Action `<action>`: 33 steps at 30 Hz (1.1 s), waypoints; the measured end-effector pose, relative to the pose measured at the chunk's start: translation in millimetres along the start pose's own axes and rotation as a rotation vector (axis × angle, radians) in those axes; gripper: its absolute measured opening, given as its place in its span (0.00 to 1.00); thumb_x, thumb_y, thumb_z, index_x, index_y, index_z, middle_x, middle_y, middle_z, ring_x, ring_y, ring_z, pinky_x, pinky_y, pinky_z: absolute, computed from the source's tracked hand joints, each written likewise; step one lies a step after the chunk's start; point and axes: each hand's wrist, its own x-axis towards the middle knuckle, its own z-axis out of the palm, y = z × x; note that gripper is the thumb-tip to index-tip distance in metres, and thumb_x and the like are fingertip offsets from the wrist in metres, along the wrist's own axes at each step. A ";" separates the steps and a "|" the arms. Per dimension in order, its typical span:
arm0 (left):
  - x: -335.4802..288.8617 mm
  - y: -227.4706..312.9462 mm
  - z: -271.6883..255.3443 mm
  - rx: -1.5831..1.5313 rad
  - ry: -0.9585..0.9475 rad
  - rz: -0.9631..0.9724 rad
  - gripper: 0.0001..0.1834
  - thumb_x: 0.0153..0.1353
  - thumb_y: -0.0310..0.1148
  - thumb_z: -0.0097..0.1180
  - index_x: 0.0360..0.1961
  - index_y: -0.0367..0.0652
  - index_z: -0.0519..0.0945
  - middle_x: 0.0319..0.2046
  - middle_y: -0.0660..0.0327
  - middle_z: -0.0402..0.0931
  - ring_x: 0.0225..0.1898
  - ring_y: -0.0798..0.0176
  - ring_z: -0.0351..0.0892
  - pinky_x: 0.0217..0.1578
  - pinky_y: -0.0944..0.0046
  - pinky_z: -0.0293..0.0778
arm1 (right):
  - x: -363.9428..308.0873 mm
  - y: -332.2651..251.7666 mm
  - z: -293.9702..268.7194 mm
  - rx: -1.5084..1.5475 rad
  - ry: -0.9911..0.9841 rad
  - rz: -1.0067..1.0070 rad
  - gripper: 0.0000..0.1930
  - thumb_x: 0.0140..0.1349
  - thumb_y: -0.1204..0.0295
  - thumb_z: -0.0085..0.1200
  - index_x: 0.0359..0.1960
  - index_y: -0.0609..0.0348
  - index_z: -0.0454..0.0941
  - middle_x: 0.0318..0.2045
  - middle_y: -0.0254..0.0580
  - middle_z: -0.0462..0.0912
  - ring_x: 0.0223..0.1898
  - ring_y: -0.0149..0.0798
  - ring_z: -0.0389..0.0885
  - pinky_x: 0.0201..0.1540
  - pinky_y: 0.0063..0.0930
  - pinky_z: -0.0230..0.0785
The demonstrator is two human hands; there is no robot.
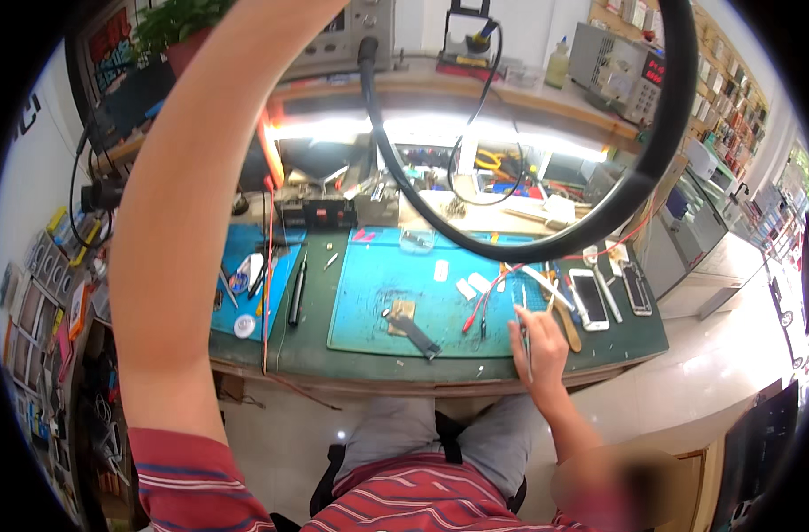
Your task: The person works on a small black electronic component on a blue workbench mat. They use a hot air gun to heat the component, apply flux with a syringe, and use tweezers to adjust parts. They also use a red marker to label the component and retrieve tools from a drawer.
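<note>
My left forearm (178, 222) reaches up across the left side, and its hand lies beyond the upper edge, out of view. Over the right end of the blue work mat (360, 266), my right hand (542, 350) is closed around slim metal tweezers (526, 341), their tips pointing away from me. Left of that hand lie a red test lead (472, 319) and a black one. A small brown board piece (403, 312) rests mid-mat, with a dark flat strip (418, 339) across it. Small white pieces (466, 288) lie farther back.
A thick black hose (511, 250) loops above the mat. Right of my hand lie a white phone (589, 300), a phone frame (636, 289) and a wooden-handled tool (568, 328). A black pen-shaped tool (297, 293) lies left. A power supply (613, 71) stands on the shelf.
</note>
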 end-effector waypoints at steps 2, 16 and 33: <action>29.2 0.8 46.3 -0.253 0.076 -0.021 0.17 0.63 0.34 0.67 0.49 0.34 0.80 0.38 0.45 0.83 0.45 0.41 0.82 0.50 0.46 0.75 | -1.8 5.1 -9.3 -0.020 0.013 0.005 0.14 0.59 0.79 0.67 0.48 0.60 0.84 0.32 0.43 0.81 0.31 0.45 0.81 0.33 0.35 0.73; 59.4 -28.1 355.6 -0.539 -0.159 -0.113 0.20 0.71 0.43 0.54 0.52 0.37 0.79 0.47 0.37 0.83 0.53 0.33 0.81 0.52 0.43 0.77 | 1.0 7.0 -23.5 0.082 0.013 0.039 0.15 0.58 0.74 0.69 0.48 0.57 0.85 0.30 0.37 0.81 0.25 0.39 0.80 0.27 0.31 0.72; -9.9 -13.0 311.5 -0.774 -0.931 -0.535 0.19 0.69 0.42 0.56 0.55 0.42 0.81 0.48 0.46 0.84 0.51 0.46 0.82 0.48 0.50 0.77 | -5.0 19.2 -14.4 0.152 -0.008 0.204 0.16 0.55 0.80 0.70 0.44 0.57 0.79 0.30 0.42 0.81 0.27 0.44 0.82 0.28 0.34 0.73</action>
